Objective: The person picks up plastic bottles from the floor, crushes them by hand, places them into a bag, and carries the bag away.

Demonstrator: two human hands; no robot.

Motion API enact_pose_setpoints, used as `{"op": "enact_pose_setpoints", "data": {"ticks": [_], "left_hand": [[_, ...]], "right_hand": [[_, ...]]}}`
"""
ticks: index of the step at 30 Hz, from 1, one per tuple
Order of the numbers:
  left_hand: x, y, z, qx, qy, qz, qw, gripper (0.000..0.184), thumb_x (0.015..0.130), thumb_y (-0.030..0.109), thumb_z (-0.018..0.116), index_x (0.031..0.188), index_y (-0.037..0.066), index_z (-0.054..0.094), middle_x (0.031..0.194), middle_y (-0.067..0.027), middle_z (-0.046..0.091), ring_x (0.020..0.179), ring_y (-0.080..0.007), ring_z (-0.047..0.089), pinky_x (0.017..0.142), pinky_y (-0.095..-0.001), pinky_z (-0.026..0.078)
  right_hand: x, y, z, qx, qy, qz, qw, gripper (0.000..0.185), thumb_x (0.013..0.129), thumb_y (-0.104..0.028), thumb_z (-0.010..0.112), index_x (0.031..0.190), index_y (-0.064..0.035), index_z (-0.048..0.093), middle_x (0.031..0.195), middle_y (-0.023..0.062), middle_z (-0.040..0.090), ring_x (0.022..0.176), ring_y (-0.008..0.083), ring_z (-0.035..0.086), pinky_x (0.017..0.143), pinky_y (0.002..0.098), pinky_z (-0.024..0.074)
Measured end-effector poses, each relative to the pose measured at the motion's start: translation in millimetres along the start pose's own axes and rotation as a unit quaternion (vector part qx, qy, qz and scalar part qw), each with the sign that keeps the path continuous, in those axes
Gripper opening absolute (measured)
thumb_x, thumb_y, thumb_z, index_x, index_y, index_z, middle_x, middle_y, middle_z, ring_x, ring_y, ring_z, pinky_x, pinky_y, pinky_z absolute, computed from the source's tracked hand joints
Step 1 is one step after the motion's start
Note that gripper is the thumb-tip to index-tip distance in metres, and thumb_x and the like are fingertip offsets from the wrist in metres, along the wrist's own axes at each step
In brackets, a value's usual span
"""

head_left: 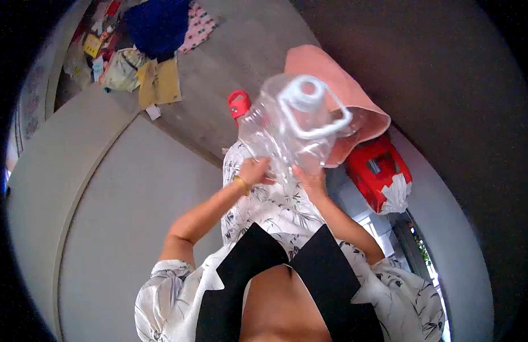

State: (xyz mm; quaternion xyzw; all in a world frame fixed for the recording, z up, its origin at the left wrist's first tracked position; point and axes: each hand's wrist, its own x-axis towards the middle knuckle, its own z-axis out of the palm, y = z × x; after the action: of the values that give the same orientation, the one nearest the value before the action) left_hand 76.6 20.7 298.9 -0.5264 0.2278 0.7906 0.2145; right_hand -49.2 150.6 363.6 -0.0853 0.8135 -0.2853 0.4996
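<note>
A large clear plastic bottle (320, 155) with a white cap and a white loop handle is held up in front of my lap, its neck tilted away from me. Clear ribbed plastic (258, 128) shows at its left; whether this is part of the same bottle or a second one I cannot tell. My left hand (256, 172), with a gold bracelet at the wrist, has its fingers curled against the ribbed plastic. On the other side my right hand (312, 182) grips the near end of the bottle. Blur hides some fingertips.
A pink bag-like thing (321, 62) stands behind the bottle. Beside it is a red container (369, 179) with crumpled white plastic (396, 195). A red slipper (239, 105) is on the floor ahead. Dark blue cloth (158, 25) and cardboard (160, 82) lie at upper left.
</note>
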Motion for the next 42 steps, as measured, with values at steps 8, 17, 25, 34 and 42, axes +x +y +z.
{"op": "enact_pose_setpoints", "data": {"ticks": [8,17,25,34,42], "left_hand": [[13,-24,101,0.394,-0.166,-0.046,0.903,0.064,0.074,0.054,0.049,0.110,0.000,0.047,0.099,-0.0209,0.055,0.078,-0.0327,0.059,0.063,-0.0398,0.049],[143,-11,85,0.581,0.182,0.134,0.782,0.071,0.068,0.052,0.057,0.117,0.006,0.033,0.098,-0.0220,0.054,0.091,-0.0366,0.053,0.074,-0.0408,0.044],[211,14,89,0.500,0.175,0.207,0.822,0.039,0.072,0.035,0.055,0.103,0.011,0.050,0.093,-0.0193,0.058,0.086,-0.0372,0.056,0.069,-0.0425,0.045],[223,-30,10,0.562,-0.072,0.124,0.815,0.023,0.075,0.020,0.052,0.071,-0.002,0.056,0.064,-0.0178,0.059,0.059,-0.0248,0.060,0.053,-0.0353,0.047],[120,-26,93,0.489,0.090,0.263,0.827,0.015,0.073,0.014,0.053,0.075,0.000,0.057,0.069,-0.0147,0.061,0.058,-0.0268,0.061,0.048,-0.0366,0.048]], "right_hand": [[-133,70,-111,0.228,0.171,0.104,0.953,0.030,0.081,-0.013,0.052,0.106,0.0024,0.045,0.098,0.0132,0.054,0.080,0.0192,0.058,0.060,0.0309,0.0517],[-98,79,-133,0.421,0.086,0.299,0.852,0.028,0.071,-0.010,0.053,0.097,0.0013,0.048,0.081,0.0177,0.060,0.069,0.0295,0.061,0.047,0.0314,0.0477],[-10,199,-127,0.587,0.006,0.369,0.721,0.018,0.068,-0.016,0.051,0.082,-0.0047,0.053,0.084,0.0128,0.059,0.071,0.0237,0.059,0.047,0.0288,0.0443],[74,190,-156,0.664,0.110,0.393,0.627,0.030,0.079,-0.011,0.046,0.106,0.0006,0.048,0.105,0.0212,0.050,0.085,0.0319,0.057,0.053,0.0270,0.0542],[135,119,-108,0.514,0.123,0.242,0.814,0.075,0.076,-0.060,0.040,0.127,-0.0073,0.022,0.120,0.0161,0.039,0.102,0.0354,0.045,0.079,0.0465,0.0437]]}}
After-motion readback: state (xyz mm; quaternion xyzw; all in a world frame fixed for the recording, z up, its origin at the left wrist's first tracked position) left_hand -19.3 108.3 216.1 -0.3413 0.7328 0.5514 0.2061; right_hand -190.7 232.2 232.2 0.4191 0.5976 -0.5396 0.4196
